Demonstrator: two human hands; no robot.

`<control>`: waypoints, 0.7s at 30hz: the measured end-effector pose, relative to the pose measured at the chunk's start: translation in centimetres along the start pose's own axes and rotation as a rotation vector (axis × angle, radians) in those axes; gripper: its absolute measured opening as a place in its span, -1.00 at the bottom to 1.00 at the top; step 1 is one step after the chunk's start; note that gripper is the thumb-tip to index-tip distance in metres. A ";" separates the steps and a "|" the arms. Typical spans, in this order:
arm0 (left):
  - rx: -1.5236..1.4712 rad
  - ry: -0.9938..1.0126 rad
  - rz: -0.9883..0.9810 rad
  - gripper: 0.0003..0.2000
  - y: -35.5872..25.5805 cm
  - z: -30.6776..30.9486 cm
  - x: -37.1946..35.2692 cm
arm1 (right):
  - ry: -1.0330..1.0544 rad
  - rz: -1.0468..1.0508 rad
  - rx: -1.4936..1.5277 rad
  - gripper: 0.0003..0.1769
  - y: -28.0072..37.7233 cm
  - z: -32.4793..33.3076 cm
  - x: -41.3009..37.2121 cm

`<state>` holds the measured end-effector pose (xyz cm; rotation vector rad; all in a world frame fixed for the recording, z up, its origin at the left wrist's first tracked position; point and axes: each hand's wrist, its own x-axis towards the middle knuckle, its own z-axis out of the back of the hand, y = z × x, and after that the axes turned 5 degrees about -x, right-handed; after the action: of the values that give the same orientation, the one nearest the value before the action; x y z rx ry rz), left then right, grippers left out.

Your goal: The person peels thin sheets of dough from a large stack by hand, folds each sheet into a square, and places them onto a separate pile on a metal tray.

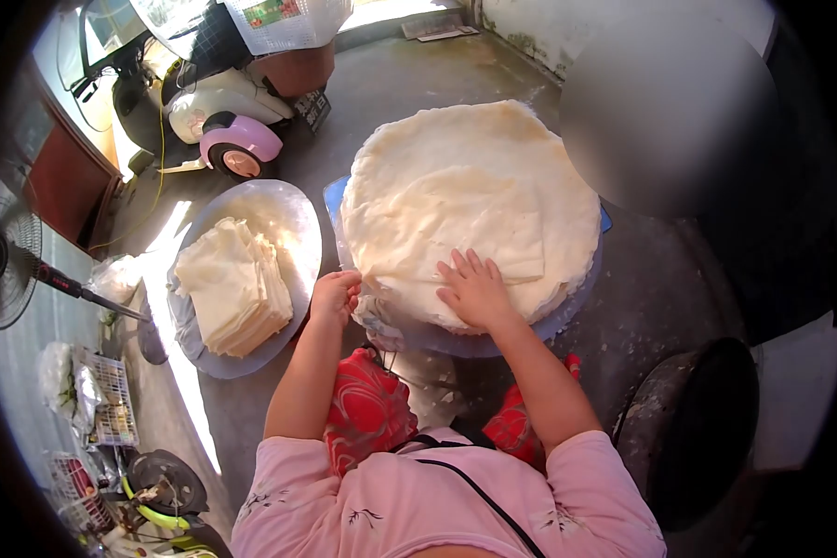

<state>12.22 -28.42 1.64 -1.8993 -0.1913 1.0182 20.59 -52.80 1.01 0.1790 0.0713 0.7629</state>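
Note:
A tall stack of round, thin pale dough sheets (456,139) lies in front of me. The top sheet (474,219) is folded, with straight edges on its right and near sides. My right hand (477,293) rests flat on the near part of the stack, fingers spread. My left hand (335,296) is closed at the stack's left edge, its fingertips pinched at the corner of the top sheet. To the left, folded squares of the same sheets (232,288) are piled on a round metal tray (298,219).
A scooter with a pink fender (242,139) stands at the back left. On the left are a standing fan (9,251) and a white wire basket (112,400). A large dark round pan (693,428) leans at the right. Above it is a blurred patch.

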 end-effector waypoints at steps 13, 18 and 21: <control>0.045 0.033 -0.020 -0.87 -1.8 -0.8 -0.5 | -0.298 0.011 0.105 -0.38 -0.6 0.6 -0.6; -0.129 0.100 -0.236 -0.81 -3.0 -3.7 -2.2 | -0.199 0.014 -0.059 -0.38 -1.6 0.3 -1.4; -0.045 0.176 -0.428 -0.81 -2.8 -8.1 -3.6 | -0.228 -0.059 0.279 -0.47 -2.6 1.6 -0.4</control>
<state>16.49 -34.12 7.65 -1.8684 -0.4972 0.5603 22.24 -55.14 2.05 0.5260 -0.0336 0.6673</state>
